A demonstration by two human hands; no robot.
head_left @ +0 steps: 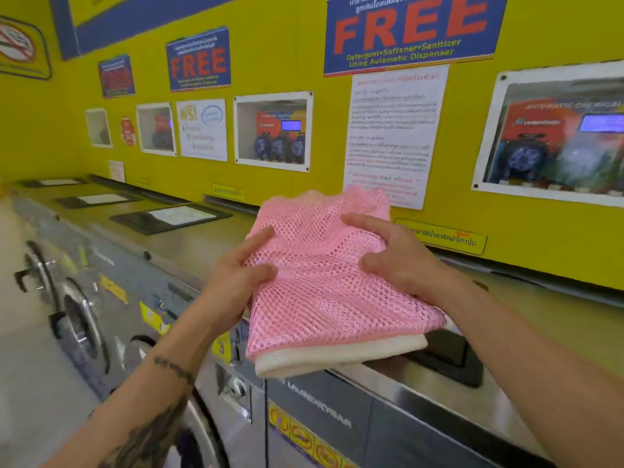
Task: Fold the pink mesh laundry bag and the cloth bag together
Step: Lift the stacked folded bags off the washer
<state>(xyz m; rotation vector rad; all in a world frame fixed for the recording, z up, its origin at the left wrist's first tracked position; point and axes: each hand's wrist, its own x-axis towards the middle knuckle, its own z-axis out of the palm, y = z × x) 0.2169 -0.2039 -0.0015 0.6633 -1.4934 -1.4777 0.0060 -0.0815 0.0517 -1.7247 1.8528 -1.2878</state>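
mid-fold at frame centre, left hand point(236, 275) and right hand point(395, 258) both pinching the pink mesh laundry bag point(324, 292) stacked on the cloth bag point(337, 359) above the washer top point(540, 315); next, probably doubling over again, edges aligned.

We see the pink mesh laundry bag point(324, 278) lying rumpled on top of the cream cloth bag point(337, 358), whose folded edge peeks out at six o'clock, the stacked pair held up above the washers' top, tilted slightly.
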